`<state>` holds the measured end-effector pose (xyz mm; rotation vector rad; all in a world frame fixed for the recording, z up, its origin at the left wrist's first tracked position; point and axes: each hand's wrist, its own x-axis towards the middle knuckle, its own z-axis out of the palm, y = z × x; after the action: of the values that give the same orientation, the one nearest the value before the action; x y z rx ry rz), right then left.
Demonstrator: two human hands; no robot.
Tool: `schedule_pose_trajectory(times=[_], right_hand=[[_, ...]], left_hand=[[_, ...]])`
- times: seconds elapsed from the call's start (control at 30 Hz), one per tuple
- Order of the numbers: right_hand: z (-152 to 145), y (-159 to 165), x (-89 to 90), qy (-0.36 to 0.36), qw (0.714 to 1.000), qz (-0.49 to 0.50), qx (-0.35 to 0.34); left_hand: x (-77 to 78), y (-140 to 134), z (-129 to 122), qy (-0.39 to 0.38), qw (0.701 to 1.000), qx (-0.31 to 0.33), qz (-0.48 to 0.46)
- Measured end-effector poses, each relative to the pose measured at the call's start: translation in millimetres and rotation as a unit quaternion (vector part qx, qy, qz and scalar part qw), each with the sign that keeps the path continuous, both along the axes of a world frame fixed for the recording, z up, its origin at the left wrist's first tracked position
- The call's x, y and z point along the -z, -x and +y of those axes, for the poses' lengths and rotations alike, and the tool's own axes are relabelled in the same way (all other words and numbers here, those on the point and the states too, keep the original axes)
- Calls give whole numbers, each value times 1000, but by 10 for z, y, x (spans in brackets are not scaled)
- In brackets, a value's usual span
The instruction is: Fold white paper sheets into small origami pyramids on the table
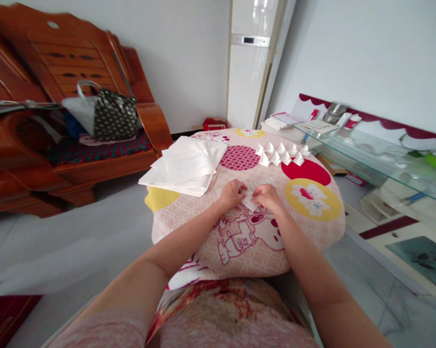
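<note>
Between my two hands is a small folded piece of white paper, held low over the cloth-covered table. My left hand pinches its left side, fingers closed. On the opposite side, my right hand grips the paper between thumb and fingers. Part of the paper is covered by my fingertips. Beyond my left hand lies a stack of white paper sheets, the top ones askew. Two rows of small pointed folded-paper shapes stand past my right hand.
A glass-topped stand with papers, cups and metal bowls runs along the right wall. At the left is a wooden bench with a dotted bag on it. A tall white air conditioner stands in the far corner.
</note>
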<state>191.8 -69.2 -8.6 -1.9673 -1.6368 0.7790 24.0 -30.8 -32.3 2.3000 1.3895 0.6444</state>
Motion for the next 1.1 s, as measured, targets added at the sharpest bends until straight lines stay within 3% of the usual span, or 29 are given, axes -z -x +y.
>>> schedule_pose_trajectory(times=[0.13,0.33,0.67,0.9,1.1], right_hand=[[-11,21,-16,-8,1000,-26,-8],[-23,14,-9,-22,999,-39,-13],[-4,11,23,-25,999,-37,-13],[-7,3,48,-37,999,-31,-8],[0,-16,112,-59,998,-15,-21]], left_hand=[[28,-106,68,-14,1000,2,-12],[29,-186,161,15,998,26,53],[-37,33,185,53,996,35,60],[15,291,248,23,999,40,16],[-14,143,135,-11,997,64,38]])
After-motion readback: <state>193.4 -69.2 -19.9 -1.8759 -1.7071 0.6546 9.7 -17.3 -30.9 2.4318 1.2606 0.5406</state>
